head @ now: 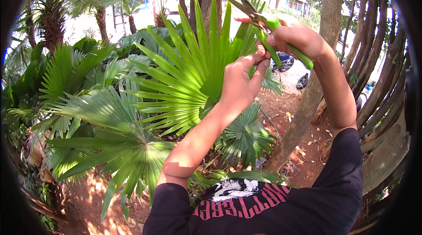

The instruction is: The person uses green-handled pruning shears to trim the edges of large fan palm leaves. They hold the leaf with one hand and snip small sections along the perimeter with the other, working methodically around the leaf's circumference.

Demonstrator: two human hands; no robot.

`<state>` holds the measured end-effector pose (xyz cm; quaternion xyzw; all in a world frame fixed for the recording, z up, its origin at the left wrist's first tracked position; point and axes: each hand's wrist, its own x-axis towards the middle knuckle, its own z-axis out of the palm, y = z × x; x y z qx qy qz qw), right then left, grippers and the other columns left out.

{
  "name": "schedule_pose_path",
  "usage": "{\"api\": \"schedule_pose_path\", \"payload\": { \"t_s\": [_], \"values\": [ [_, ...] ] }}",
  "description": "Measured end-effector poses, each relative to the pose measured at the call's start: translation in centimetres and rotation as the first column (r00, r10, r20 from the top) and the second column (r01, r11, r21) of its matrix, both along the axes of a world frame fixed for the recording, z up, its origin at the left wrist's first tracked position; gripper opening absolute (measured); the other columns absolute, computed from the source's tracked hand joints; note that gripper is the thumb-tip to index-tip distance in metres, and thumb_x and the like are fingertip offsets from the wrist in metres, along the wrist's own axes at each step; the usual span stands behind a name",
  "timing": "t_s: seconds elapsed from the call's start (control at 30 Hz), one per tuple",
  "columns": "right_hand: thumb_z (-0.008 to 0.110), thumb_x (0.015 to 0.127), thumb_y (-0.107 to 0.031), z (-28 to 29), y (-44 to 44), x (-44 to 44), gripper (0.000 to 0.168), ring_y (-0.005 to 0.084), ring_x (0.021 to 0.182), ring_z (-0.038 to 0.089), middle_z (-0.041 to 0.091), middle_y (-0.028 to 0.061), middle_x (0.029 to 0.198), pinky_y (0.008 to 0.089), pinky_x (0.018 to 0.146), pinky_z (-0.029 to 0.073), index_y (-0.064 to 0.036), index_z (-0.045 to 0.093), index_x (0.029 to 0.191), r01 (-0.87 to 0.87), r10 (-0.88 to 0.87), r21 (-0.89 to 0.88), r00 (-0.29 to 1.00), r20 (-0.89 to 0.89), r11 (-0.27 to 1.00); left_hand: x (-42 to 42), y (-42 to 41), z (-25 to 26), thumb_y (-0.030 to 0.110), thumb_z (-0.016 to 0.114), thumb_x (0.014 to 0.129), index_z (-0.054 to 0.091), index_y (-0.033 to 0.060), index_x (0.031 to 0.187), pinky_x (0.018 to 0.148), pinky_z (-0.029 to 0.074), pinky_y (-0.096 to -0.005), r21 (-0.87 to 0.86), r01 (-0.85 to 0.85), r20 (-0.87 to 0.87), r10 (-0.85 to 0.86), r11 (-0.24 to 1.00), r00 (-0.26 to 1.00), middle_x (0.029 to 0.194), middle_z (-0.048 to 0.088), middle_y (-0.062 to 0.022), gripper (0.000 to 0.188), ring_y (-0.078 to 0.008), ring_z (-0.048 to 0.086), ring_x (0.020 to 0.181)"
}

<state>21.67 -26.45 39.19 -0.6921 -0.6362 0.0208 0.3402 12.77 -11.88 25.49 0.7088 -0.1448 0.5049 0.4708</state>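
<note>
My right hand (293,38) grips a pair of garden scissors (270,23) with bright green handles. Their metal blades are spread apart and point up and to the left, beside the upper right tips of a large fan palm leaf (194,60). Just below the scissors, my left hand (242,78) has its thumb and fingers pinched together at the right side of that leaf. The bit of leaf between its fingertips is mostly hidden. The fingertips of both hands nearly meet near the lower green handle.
A slanting tree trunk (306,103) rises close to my right arm, with several thinner trunks (372,37) beyond. Lower fan palm leaves (141,146) spread at front left. Red soil (296,149) with dry leaves lies below. A parked motorbike (285,62) shows behind the scissors.
</note>
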Motion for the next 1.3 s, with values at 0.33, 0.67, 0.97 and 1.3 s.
{"api": "schedule_pose_path", "payload": {
  "t_s": [0.33,0.67,0.97,1.3],
  "values": [
    [0.061,0.081,-0.026,-0.9,-2.0,-3.4,0.070,0.0127,0.072,0.055,0.067,0.0058,0.083,0.0290,0.064,0.044,-0.002,0.053,0.147,-0.171,0.160,-0.028,0.960,-0.230,0.985,-1.2,1.0,-0.3,0.006,0.070,0.091,0.072,-0.0024,0.101,0.079,0.054,-0.0380,0.100,-0.106,0.234,0.080,0.989,0.969,0.093,0.074,-0.0173,0.013,-0.0286,0.071,0.086],
    [0.068,0.072,-0.036,-2.1,-3.4,-4.9,0.087,0.0154,0.084,0.062,0.067,0.0065,0.090,0.0290,0.077,0.049,0.000,0.051,0.149,-0.199,0.193,0.011,0.938,-0.288,0.980,-2.6,2.4,1.6,0.012,0.071,0.095,0.070,-0.0043,0.105,0.081,0.053,-0.0320,0.006,0.163,0.165,-0.161,0.987,0.973,0.095,0.073,-0.0099,0.019,-0.0156,0.067,0.087],
    [0.065,0.070,-0.031,-1.3,-5.8,-4.1,0.085,0.0127,0.089,0.058,0.064,0.0112,0.125,0.0293,0.085,0.049,0.004,0.051,0.147,0.103,-0.106,0.066,0.994,0.036,0.992,-3.1,2.4,0.5,0.014,0.069,0.099,0.069,-0.0044,0.105,0.077,0.050,-0.0251,-0.120,0.092,0.167,-0.071,0.989,0.983,0.088,0.070,-0.0036,0.019,-0.0082,0.062,0.082],
    [0.059,0.070,-0.012,-1.9,-5.0,-3.9,0.077,0.0150,0.104,0.058,0.066,0.0106,0.121,0.0297,0.095,0.047,0.007,0.051,0.145,0.064,-0.067,0.032,0.991,0.115,0.997,-3.3,2.4,0.4,0.013,0.069,0.100,0.068,-0.0044,0.109,0.077,0.048,-0.0236,-0.086,0.105,0.143,-0.092,0.991,0.985,0.090,0.069,-0.0031,0.019,-0.0064,0.061,0.084]
  ]
}}
